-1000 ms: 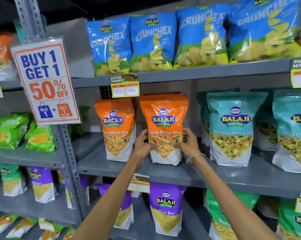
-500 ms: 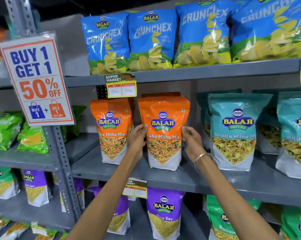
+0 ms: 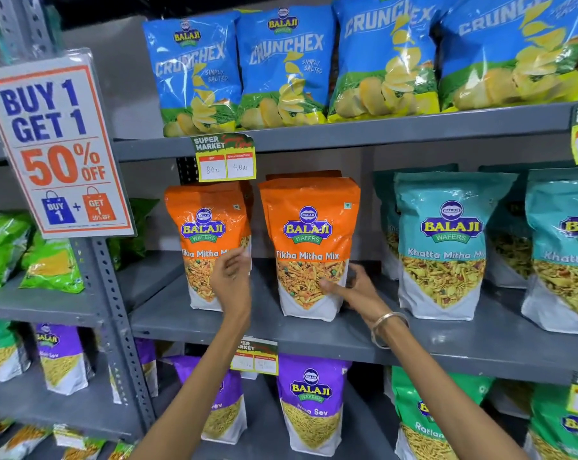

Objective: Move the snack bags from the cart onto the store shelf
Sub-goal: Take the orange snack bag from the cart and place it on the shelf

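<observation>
An orange Tikha Mitha Mix bag [image 3: 309, 247] stands upright on the grey middle shelf [image 3: 430, 340], its white base flat on the shelf board. The right hand [image 3: 354, 287] holds it at the lower right corner: the thumb lies across the front of the printed snack window and the fingers wrap behind the right edge, so the hand is pinching the bag. A metal bangle [image 3: 389, 328] sits on that wrist.

The left hand [image 3: 233, 277] is apart from that bag, raised in front of the second orange Tikha Mitha Mix bag [image 3: 206, 240] just to the left. Its fingers are loosely curled and partly spread; it seems to touch the front of this bag, though the blur there leaves contact uncertain. This second bag also stands upright on the same shelf, with a gap between the two.

Right of the held bag stand teal Khatta Mitha Mix bags [image 3: 447, 240], upright and near it. On the shelf above, blue Crunchex chip bags [image 3: 287, 68] lean in a row, and a yellow price tag [image 3: 226, 159] hangs from that shelf's edge above the orange bags. Below, a purple Aloo Sev bag [image 3: 311, 403] stands on the lower shelf. A "Buy 1 Get 1 50% off" sign [image 3: 55, 147] is fixed to the perforated upright at left.
</observation>
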Available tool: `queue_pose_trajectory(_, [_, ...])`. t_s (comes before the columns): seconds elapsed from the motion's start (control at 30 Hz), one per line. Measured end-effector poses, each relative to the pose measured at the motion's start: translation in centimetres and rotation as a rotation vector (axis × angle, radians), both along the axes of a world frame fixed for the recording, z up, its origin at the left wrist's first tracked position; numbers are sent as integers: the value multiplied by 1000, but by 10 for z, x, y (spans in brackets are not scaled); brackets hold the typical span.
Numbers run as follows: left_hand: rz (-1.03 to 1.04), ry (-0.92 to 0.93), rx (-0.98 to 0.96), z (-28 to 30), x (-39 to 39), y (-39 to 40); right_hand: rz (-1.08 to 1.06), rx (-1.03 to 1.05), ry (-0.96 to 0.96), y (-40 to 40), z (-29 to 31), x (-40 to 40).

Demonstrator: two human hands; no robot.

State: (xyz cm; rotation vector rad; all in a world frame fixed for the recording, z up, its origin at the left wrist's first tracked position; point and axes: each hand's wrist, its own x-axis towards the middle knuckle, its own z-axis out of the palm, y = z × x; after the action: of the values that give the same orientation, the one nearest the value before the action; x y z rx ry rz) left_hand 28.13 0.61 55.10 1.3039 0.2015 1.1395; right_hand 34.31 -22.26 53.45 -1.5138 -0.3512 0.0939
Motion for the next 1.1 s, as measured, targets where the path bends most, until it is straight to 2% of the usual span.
queue_pose_trajectory(0.1, [252, -6, -210, -21, -12, 34, 28, -41, -10, 9, -11, 1])
queue_pose_trajectory(0.17, [317, 123, -213, -31, -16, 64, 6, -75, -59, 14, -12, 2])
queue_pose_trajectory(0.2, [268, 196, -194, -35, -15, 82, -1, -78, -75, 16, -10, 2])
queue_pose_trajectory(0.3, [-117, 341, -138, -39, -5, 142, -18, -73, -66, 22, -7, 4])
queue_pose_trajectory(0.37, [-303, 458, -26, -45, 8, 177, -19, -80, -65, 25, -3, 6])
queue_pose_trajectory(0.47, [-417, 545, 175, -43, 5, 189, -23, -88, -68, 31, -2, 4])
queue_pose_trajectory(0.7, [-461, 480, 223, -36, -17, 175, -87, -100, -94, 38, -12, -5])
queue_pose_trajectory(0.9, [-484, 428, 239, -34, -23, 173, -44, -74, -105, 36, -18, -9])
queue_pose_trajectory(1.1, [-470, 457, 243, -33, -22, 171, -43, -75, -122, 36, -17, -13])
